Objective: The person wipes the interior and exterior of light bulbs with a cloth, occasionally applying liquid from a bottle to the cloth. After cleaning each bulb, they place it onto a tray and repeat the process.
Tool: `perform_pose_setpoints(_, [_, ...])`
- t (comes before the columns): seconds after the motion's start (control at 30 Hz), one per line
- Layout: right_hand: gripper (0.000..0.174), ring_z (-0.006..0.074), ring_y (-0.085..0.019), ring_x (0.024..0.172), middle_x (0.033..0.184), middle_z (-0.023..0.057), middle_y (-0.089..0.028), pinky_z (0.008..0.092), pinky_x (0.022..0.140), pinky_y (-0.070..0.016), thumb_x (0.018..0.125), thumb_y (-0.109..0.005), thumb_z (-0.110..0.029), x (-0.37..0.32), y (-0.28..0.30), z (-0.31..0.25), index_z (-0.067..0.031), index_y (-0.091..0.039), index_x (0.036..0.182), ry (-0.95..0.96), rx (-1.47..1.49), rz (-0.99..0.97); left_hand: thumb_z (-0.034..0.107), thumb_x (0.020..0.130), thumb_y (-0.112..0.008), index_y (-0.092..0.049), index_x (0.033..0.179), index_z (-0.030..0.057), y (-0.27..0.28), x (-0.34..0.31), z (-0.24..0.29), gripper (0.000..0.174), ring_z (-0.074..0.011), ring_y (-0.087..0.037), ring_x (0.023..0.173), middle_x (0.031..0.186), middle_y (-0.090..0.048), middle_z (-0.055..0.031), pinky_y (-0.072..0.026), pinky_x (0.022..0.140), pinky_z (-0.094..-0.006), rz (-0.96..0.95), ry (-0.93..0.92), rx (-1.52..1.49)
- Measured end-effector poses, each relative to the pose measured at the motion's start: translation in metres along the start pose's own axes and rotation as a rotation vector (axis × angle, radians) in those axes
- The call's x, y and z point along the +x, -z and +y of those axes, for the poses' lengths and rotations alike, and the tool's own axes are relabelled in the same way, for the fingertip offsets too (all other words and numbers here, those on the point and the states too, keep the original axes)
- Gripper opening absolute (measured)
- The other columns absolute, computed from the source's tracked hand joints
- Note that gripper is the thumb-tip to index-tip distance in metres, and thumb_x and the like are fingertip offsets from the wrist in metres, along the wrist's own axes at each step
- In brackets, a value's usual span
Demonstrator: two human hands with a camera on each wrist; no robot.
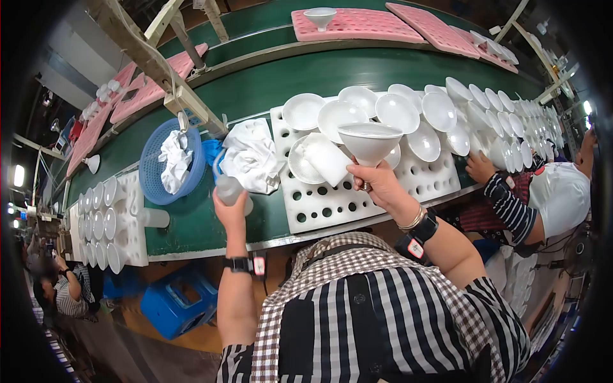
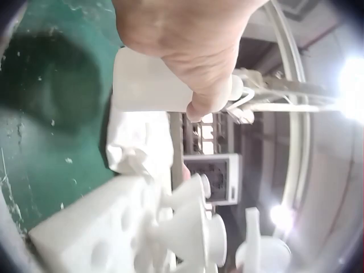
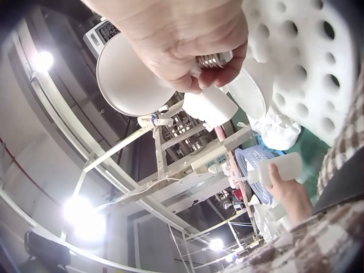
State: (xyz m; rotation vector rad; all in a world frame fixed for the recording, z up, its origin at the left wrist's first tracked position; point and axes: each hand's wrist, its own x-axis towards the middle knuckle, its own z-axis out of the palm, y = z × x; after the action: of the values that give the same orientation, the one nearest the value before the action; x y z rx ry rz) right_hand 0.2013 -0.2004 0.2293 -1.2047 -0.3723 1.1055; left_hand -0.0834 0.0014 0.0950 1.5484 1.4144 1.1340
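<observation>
My left hand (image 1: 232,210) grips a translucent white squeeze bottle (image 2: 145,85), its fingers and thumb wrapped round the body. In the head view the bottle stands in front of a crumpled white cloth (image 1: 250,153). My right hand (image 1: 378,183) holds a white reflector light bulb (image 1: 370,142) by its lower part, with the wide face up. The metal screw base (image 3: 211,60) shows between the fingers in the right wrist view. A folded white wipe (image 3: 210,108) sticks out beside the same fingers. Several like bulbs (image 1: 397,113) stand in a white foam tray (image 1: 332,207) just beyond.
A blue basket (image 1: 148,163) with white cloth in it sits left of the foam tray. Another foam tray (image 1: 133,220) of bulbs lies farther left, a white container (image 1: 155,218) beside it. Pink foam trays (image 1: 357,25) line the far shelf. Another person (image 1: 530,198) works at the right.
</observation>
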Motion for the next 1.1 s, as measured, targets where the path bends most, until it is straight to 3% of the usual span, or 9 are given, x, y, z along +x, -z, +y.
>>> perform_pose_setpoints(0.1, [0.023, 0.0104, -0.055, 0.057, 0.076, 0.0024, -0.059, 0.0242, 0.053, -0.0461, 0.082, -0.072, -0.008, 0.004, 0.001, 0.004, -0.0021, -0.058, 0.100, -0.017, 0.004, -0.001, 0.016, 0.066, -0.084, -0.052, 0.126, 0.0000, 0.007, -0.033, 0.075, 0.070, -0.0222, -0.060, 0.102, 0.113, -0.063, -0.0119, -0.0469, 0.090, -0.0349, -0.153, -0.095, -0.115])
perform_pose_setpoints(0.17, [0.024, 0.0108, -0.055, 0.057, 0.076, 0.0023, -0.058, 0.0252, 0.054, -0.0464, 0.081, -0.072, -0.008, 0.008, -0.002, 0.007, -0.0021, -0.058, 0.099, 0.000, -0.041, -0.003, 0.015, 0.065, -0.083, -0.053, 0.125, 0.0005, 0.013, -0.049, 0.115, 0.068, -0.0203, -0.061, 0.099, 0.109, -0.064, -0.0103, -0.0474, 0.089, -0.0339, -0.491, -0.112, -0.327])
perform_pose_setpoints(0.27, [0.025, 0.0086, -0.053, 0.056, 0.073, 0.0001, -0.057, 0.0245, 0.054, -0.0464, 0.082, -0.070, -0.005, 0.010, -0.010, 0.009, -0.0019, -0.057, 0.103, -0.015, -0.012, 0.000, 0.015, 0.064, -0.084, -0.055, 0.122, 0.0006, 0.010, -0.060, 0.154, 0.066, -0.0210, -0.063, 0.096, 0.106, -0.065, -0.0104, -0.0479, 0.087, -0.0339, -0.576, -0.129, -0.261])
perform_pose_setpoints(0.47, [0.027, 0.0090, -0.054, 0.056, 0.075, 0.0011, -0.057, 0.0244, 0.054, -0.0467, 0.082, -0.071, -0.004, 0.011, -0.013, 0.007, -0.0012, -0.056, 0.104, -0.028, -0.023, -0.016, 0.014, 0.062, -0.083, -0.059, 0.115, -0.0005, 0.004, -0.058, 0.148, 0.061, -0.0247, -0.064, 0.094, 0.103, -0.066, -0.0150, -0.0491, 0.085, -0.0351, -0.465, -0.182, -0.074])
perform_pose_setpoints(0.67, [0.027, 0.0095, -0.054, 0.056, 0.077, 0.0021, -0.058, 0.0245, 0.053, -0.0469, 0.082, -0.071, -0.003, 0.010, -0.015, 0.006, -0.0003, -0.056, 0.104, -0.025, -0.009, 0.015, 0.014, 0.062, -0.083, -0.060, 0.115, -0.0001, 0.005, -0.058, 0.148, 0.060, -0.0259, -0.064, 0.094, 0.103, -0.066, -0.0158, -0.0492, 0.084, -0.0355, -0.480, -0.188, -0.037])
perform_pose_setpoints(0.87, [0.026, 0.0096, -0.055, 0.056, 0.078, 0.0022, -0.059, 0.0236, 0.053, -0.0469, 0.082, -0.070, -0.003, 0.009, -0.013, 0.006, -0.0010, -0.057, 0.105, -0.052, 0.026, 0.004, 0.011, 0.064, -0.083, -0.056, 0.120, -0.0002, 0.006, -0.053, 0.135, 0.063, -0.0225, -0.063, 0.097, 0.108, -0.065, -0.0121, -0.0484, 0.088, -0.0345, -0.500, -0.108, -0.077])
perform_pose_setpoints(1.03, [0.027, 0.0093, -0.055, 0.055, 0.078, 0.0020, -0.059, 0.0231, 0.052, -0.0466, 0.082, -0.071, -0.004, 0.008, -0.009, 0.006, -0.0018, -0.057, 0.105, -0.043, 0.040, 0.010, 0.003, 0.066, -0.080, -0.049, 0.127, 0.0005, 0.019, -0.028, 0.070, 0.068, -0.0190, -0.060, 0.103, 0.112, -0.062, -0.0093, -0.0474, 0.091, -0.0335, -0.477, -0.029, -0.209])
perform_pose_setpoints(1.1, [0.027, 0.0092, -0.055, 0.055, 0.079, 0.0019, -0.059, 0.0229, 0.052, -0.0466, 0.082, -0.071, -0.004, 0.007, -0.008, 0.006, -0.0020, -0.058, 0.105, -0.037, 0.033, 0.020, 0.001, 0.068, -0.078, -0.045, 0.131, 0.0004, 0.021, -0.015, 0.031, 0.071, -0.0204, -0.058, 0.108, 0.118, -0.059, -0.0115, -0.0466, 0.093, -0.0340, -0.290, 0.054, -0.268])
